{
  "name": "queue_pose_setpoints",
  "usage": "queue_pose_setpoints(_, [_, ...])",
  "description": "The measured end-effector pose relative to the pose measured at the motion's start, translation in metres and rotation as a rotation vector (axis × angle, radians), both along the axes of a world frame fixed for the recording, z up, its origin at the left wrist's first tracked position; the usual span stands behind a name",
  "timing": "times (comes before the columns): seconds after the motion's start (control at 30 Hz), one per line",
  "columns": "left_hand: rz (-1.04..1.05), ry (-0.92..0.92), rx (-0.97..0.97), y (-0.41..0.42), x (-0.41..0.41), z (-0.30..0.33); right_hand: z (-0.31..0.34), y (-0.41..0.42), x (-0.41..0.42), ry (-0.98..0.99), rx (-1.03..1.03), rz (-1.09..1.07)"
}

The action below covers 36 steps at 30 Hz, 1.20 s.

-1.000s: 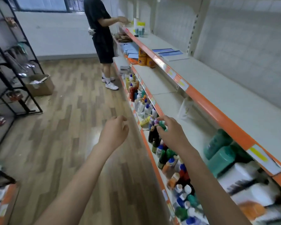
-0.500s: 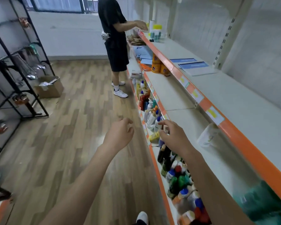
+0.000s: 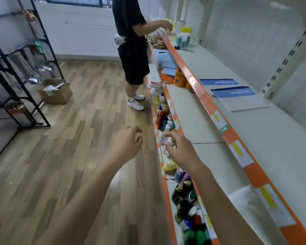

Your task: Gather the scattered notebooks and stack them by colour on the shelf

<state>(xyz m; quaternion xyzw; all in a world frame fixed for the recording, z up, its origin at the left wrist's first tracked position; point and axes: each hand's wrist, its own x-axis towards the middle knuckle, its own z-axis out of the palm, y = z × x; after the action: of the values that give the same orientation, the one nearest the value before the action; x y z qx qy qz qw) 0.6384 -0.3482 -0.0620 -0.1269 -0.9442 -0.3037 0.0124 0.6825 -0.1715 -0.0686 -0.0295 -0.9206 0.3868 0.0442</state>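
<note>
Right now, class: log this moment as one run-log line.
left hand: open, empty | right hand: open, empty | blue notebooks: top shelf, ahead | stage: approaching

Aisle: wooden floor [image 3: 74, 147] open between the black rack [image 3: 21, 82] on the left and the orange-edged shelving [image 3: 217, 119] on the right.
Floor obstacles: cardboard box [image 3: 56, 91] beside the rack; a person in black [image 3: 131, 50] standing against the shelving farther along.
Top shelf: two blue notebooks [image 3: 235, 92] lying flat, bare surface on the near side of them; bottles and a roll [image 3: 183, 35] at the far end.
Middle shelf: mostly bare, orange jars [image 3: 179, 78] farther along.
Bottom shelf: packed with upright bottles [image 3: 189, 214], little gap between them.
</note>
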Motion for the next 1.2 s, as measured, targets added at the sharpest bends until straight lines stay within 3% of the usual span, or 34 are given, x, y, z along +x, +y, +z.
queue_pose_setpoints(0.27, [-0.017, -0.037, -0.017, 0.008, -0.11, -0.014, -0.017, 0.011, -0.103, -0.062, -0.043, -0.021])
queue_pose_setpoints(0.77, [-0.254, 0.077, -0.019, 0.053, -0.367, 0.015, 0.021, 0.033, -0.338, 0.112, -0.091, -0.203])
queue_pose_setpoints(1.2, [-0.714, 0.158, -0.006, 0.197, -0.489, 0.023, 0.039, 0.137, -0.409, 0.224, -0.052, -0.573])
